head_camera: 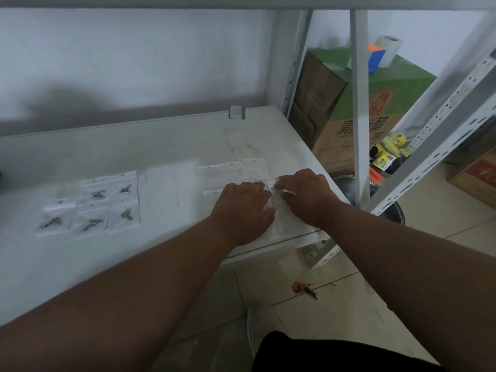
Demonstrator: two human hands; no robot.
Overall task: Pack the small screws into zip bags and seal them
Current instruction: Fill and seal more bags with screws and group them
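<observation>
Head view: white shelf (174, 146) against pale wall (134, 55), tiled floor (335, 291)

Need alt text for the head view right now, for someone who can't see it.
Both hands, left hand and right hand, work a clear zip bag at the white shelf's right edge. Five filled bags of screws lie left; empty bags lie just beyond the hands.
</observation>
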